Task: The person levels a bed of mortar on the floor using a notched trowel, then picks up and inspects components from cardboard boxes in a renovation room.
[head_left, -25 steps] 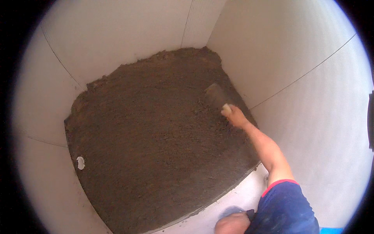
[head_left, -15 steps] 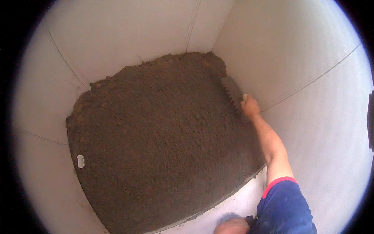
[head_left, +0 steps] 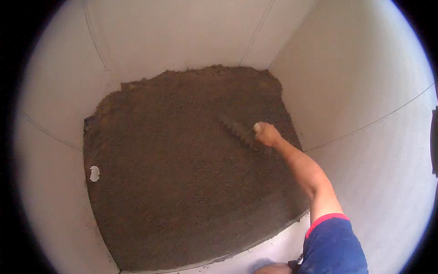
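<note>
My right hand (head_left: pixel 268 134) is closed around the pale handle of a notched trowel (head_left: pixel 239 133). The trowel's toothed blade is over the dark brown, mortar-like layer (head_left: pixel 173 178) on the floor, right of its middle; its edge is blurred by motion. Fine ridges mark parts of this layer. My right forearm reaches in from the lower right, out of a blue sleeve with a red cuff. My left hand does not show.
Pale walls (head_left: pixel 365 91) with thin dark joint lines close in the left, back and right. A white, torn-looking piece (head_left: pixel 94 173) is at the layer's left edge. Along the near edge runs a pale strip (head_left: pixel 289 239), with a patch of bare skin (head_left: pixel 273 269) below it.
The trowel in my right hand has moved left, from beside the right wall to over the brown layer. The view has shifted slightly.
</note>
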`<state>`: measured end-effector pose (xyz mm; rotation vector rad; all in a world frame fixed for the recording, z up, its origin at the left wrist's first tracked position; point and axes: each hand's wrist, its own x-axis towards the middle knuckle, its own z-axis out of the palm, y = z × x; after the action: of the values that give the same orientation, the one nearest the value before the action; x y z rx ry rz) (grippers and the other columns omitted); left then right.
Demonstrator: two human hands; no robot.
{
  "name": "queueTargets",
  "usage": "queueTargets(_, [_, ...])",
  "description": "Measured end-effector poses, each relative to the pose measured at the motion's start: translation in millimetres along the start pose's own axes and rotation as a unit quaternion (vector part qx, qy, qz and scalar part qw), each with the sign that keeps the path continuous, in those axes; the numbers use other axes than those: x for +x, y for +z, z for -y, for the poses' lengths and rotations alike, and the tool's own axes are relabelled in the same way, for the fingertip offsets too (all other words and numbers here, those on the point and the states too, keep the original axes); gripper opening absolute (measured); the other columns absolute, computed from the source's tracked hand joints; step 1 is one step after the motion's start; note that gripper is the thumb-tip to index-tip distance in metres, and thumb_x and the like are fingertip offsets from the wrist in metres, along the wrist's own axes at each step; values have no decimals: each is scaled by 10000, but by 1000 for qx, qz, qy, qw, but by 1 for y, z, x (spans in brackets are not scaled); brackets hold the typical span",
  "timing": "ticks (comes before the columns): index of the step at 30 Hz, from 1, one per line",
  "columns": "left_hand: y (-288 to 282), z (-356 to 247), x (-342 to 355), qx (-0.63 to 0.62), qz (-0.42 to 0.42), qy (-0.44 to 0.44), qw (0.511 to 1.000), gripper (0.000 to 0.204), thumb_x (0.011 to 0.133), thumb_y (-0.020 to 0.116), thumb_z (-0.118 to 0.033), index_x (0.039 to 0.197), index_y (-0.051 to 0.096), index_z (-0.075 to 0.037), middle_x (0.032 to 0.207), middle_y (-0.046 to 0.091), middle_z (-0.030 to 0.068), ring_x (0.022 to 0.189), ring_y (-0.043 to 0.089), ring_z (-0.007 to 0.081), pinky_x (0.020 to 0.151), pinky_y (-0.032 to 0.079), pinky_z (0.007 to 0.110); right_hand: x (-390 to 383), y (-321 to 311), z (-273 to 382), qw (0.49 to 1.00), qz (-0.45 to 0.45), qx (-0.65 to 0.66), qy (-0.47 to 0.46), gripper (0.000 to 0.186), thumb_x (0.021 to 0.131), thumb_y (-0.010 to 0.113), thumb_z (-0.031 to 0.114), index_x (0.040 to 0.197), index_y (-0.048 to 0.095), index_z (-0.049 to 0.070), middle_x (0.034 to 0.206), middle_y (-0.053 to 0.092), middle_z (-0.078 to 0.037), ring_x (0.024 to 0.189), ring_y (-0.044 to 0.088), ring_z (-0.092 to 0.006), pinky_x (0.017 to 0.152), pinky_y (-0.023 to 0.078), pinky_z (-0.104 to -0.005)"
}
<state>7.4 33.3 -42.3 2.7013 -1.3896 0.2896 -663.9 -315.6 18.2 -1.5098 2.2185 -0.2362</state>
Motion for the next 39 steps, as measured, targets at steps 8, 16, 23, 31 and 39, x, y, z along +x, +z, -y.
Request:
queueTargets(8, [13,-26,-5,-24,12,30,999,606,1035,411,-243,1412,277,211,1479,308,390,1394,272,538,1171,234,573,-29,-80,-188,952,-165,-175,190,351,911,607,296,1127,634,20,1098,671,-228,1036,633,-414,869,512,-498])
queueTargets(16, [48,21,1,117,12,127,985,565,1037,406,-217,1407,307,198,1465,323,398,1380,302,545,1149,284,588,-6,-93,-191,953,-107,-186,216,320,921,537,195,1139,616,-25,1136,650,-265,1040,626,-443,902,503,-507])
queueTargets(23, [6,2,12,167,206,8,964,558,1022,427,-200,1401,320,195,1456,329,404,1380,315,531,1164,267,581,-96,-91,-161,962,-127,-136,198,378,999,455,268,1173,582,-42,1203,606,-307,1046,614,-456,905,488,-511])
queueTargets(31, [40,27,2,-58,-48,11,997,676,1058,315,-404,1454,291,142,1532,285,321,1418,295,448,1179,238,515,-39,-6,-73,993,-95,9,71,294,816,666,223,1004,628,1,1019,678,-247,954,650,-427,811,514,-498])
queueTargets(39, [26,11,-2,-54,-11,-15,998,733,1059,276,-460,1433,302,170,1516,291,345,1415,291,468,1178,233,527,-103,22,76,982,163,-21,-89,309,785,667,187,1065,625,64,976,687,-222,960,648,-434,821,518,-506])
